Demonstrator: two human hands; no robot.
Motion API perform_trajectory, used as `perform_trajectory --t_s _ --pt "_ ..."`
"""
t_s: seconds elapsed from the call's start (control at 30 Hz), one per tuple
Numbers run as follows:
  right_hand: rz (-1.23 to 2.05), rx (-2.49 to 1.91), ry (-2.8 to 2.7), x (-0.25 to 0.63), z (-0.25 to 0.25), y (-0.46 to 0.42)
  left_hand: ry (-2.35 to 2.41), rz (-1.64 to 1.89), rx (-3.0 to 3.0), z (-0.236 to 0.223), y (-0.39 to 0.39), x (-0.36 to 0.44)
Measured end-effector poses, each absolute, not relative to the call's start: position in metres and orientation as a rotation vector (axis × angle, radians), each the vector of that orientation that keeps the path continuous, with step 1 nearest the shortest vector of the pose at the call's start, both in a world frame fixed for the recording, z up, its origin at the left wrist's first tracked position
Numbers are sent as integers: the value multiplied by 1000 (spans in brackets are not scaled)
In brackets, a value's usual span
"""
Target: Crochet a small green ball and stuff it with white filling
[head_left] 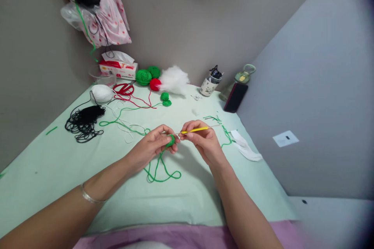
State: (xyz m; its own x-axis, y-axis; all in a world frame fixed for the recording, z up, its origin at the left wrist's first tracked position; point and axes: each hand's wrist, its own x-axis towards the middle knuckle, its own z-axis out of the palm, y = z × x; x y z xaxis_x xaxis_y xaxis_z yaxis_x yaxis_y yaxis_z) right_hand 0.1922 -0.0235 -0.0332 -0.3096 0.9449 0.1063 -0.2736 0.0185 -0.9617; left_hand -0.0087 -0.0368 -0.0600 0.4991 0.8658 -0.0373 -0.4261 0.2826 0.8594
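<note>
My left hand (156,140) pinches a small green crocheted piece (170,140) above the middle of the table. Green yarn (166,178) hangs from the piece and lies in loops on the cloth below. In my right hand (203,140) is a crochet hook with a yellow handle (195,130), held between thumb and fingers. Its thin metal shaft points left and reaches the green piece. Whether the tip is inside a stitch is too small to tell.
On the pale green tablecloth (128,198) lie black yarn (87,120), a white yarn ball (102,93), red scissors (124,89), green balls (143,77) and white stuffing (174,80). Further right are a pen cup (208,86), a phone (236,97), green scraps (224,128) and a white strip (245,146).
</note>
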Motion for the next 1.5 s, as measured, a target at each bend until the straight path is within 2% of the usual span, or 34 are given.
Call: perform_trajectory --t_s 0.4,0.73,1.17,1.33,1.5 --pt "1468 -749 -1331 191 -39 -25 590 927 897 -59 -36 -5" --pt "982 -893 -1761 185 -40 -32 579 935 775 -60 -38 -5" --pt "765 -832 -1957 179 -48 -33 580 1009 660 -72 -35 -5" --pt "817 -904 -1924 176 -43 -37 601 948 695 -66 -41 -1" --pt "953 -975 -1641 178 -38 -37 801 950 901 -45 -43 -6"
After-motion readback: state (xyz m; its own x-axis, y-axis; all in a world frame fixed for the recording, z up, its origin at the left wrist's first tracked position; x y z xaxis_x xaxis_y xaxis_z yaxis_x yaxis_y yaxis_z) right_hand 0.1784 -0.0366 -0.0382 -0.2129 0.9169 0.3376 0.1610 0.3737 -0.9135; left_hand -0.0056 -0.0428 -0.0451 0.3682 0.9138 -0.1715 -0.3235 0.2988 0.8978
